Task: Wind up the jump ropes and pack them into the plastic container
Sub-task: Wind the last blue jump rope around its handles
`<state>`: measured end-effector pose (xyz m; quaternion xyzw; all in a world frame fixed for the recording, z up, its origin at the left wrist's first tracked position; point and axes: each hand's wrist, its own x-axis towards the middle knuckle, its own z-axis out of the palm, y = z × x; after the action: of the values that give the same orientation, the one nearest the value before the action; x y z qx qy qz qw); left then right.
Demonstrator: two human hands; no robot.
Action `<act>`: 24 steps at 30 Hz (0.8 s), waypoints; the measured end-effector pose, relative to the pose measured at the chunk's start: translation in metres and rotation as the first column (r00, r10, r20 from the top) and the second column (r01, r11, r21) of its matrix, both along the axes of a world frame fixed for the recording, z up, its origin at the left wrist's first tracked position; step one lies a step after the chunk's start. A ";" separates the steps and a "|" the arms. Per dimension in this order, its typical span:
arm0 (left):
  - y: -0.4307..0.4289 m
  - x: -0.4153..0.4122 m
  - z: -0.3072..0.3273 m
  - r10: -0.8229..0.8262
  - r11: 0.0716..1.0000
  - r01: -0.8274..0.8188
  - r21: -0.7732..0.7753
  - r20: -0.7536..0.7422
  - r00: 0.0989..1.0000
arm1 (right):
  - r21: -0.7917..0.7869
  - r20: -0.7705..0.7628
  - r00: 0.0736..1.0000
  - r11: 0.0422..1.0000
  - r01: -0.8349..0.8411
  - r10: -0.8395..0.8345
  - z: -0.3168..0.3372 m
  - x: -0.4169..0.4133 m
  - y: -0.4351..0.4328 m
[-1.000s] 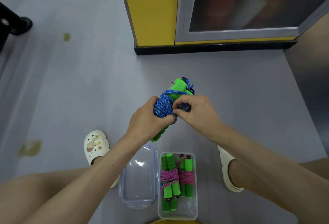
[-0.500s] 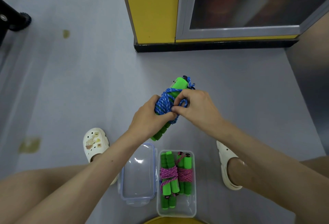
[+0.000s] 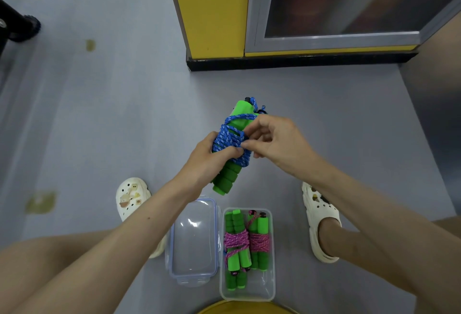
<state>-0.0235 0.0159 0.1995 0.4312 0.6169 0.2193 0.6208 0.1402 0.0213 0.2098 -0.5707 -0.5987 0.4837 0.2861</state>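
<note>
A blue jump rope [image 3: 230, 136] is wound round its green foam handles, held above the grey floor. My left hand [image 3: 208, 156] grips the bundle from the left, thumb across the coils. My right hand [image 3: 272, 139] pinches the blue cord at the bundle's right side with thumb and fingertips. Below, on the floor, an open clear plastic container [image 3: 270, 286] holds two wound pink jump ropes [image 3: 245, 241] with green handles.
The container's clear lid [image 3: 193, 239] lies beside it on the left. My white clogs [image 3: 132, 195] [image 3: 320, 211] flank the hands. A yellow cabinet [image 3: 212, 9] with a glass door stands ahead. A yellow rim [image 3: 244, 307] shows at the bottom edge.
The blue bundle has stayed between both hands. My right hand has loosened from a tight pinch, its fingers now spread more, still working the cord at the coils.
</note>
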 end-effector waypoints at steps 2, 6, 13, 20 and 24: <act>0.001 0.000 0.000 0.013 1.000 -0.013 -0.010 0.009 1.000 | 0.039 -0.008 1.000 0.999 -0.004 0.004 0.000 -0.001 0.000; 0.002 0.000 0.000 0.012 1.000 -0.012 -0.002 -0.005 1.000 | 0.092 0.067 0.995 0.993 -0.073 0.067 -0.003 -0.004 0.000; 0.002 -0.001 0.002 0.024 0.999 -0.023 0.028 -0.045 0.999 | 0.110 0.119 0.991 0.991 -0.072 0.059 -0.006 -0.009 0.002; 0.000 0.000 -0.004 0.103 0.994 -0.101 0.051 -0.049 0.993 | 0.317 0.377 0.925 0.934 -0.166 0.037 -0.014 -0.023 -0.008; -0.002 0.004 -0.006 0.113 0.993 -0.112 0.033 -0.043 0.993 | 0.219 0.448 0.893 0.963 -0.158 0.044 -0.014 -0.025 -0.004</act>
<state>-0.0190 0.0137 0.1938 0.4100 0.6505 0.2537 0.5868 0.1149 0.0172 0.1962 -0.5923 -0.7327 0.2778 0.1875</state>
